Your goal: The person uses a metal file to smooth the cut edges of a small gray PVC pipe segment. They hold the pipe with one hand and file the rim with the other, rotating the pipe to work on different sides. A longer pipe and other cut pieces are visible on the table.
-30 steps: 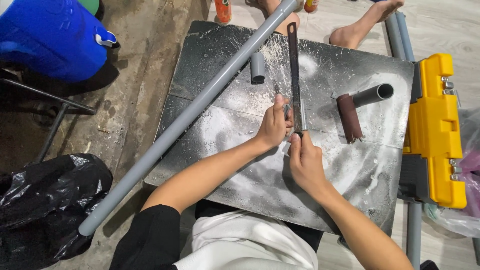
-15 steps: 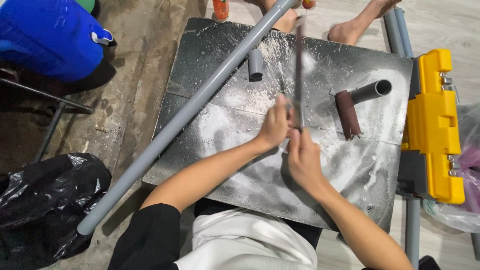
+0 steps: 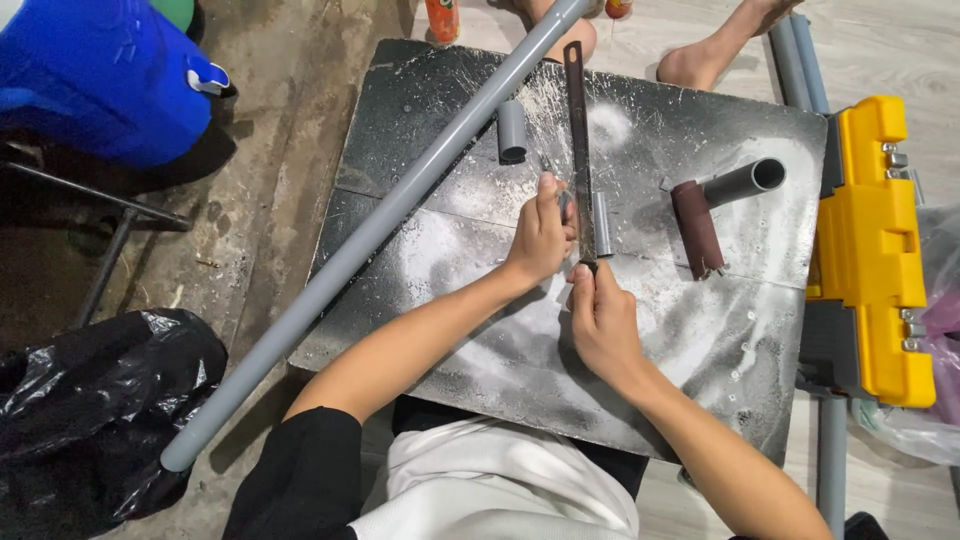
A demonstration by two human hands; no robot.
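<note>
My right hand (image 3: 600, 315) grips the near end of a long dark flat file (image 3: 578, 140) that points away from me over a dusty black board (image 3: 480, 330). My left hand (image 3: 540, 235) pinches a small grey pipe piece (image 3: 601, 222) against the file's blade. White dust covers the board around both hands.
A long grey pipe (image 3: 380, 220) lies diagonally across the board's left side. A short grey pipe stub (image 3: 511, 130) stands behind my hands. At right lie a brown sandpaper roll (image 3: 696, 228) and another grey pipe (image 3: 742, 182). A yellow tool case (image 3: 880, 240), blue container (image 3: 100, 75), black bag (image 3: 90, 410) and another person's bare feet (image 3: 710, 50) surround it.
The file slid forward, away from me, and then back toward me along the pipe piece. Both hands stayed in nearly the same spot.
</note>
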